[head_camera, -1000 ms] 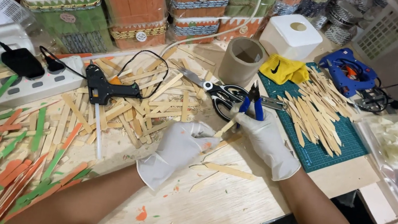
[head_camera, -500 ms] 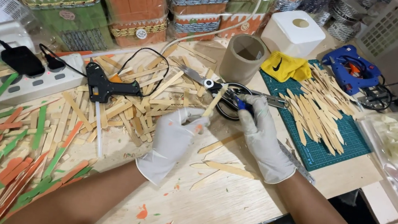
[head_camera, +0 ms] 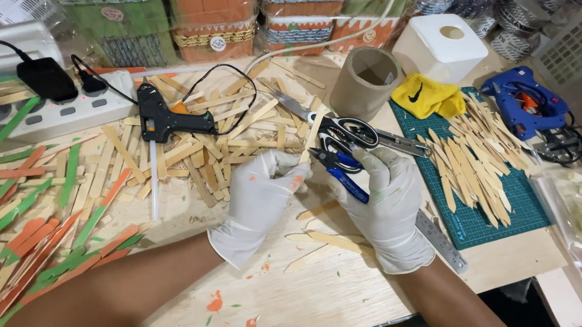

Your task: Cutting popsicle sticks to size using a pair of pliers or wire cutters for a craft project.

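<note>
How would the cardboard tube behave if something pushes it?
The tube stands upright on its open end, so it would probably slide or tip. Once on its side, its round wall would likely roll. It looks hollow, so probably light.

Bright even overhead light, soft short shadows, mostly sharp, slight wide-angle stretch at edges, no strong glare
</note>
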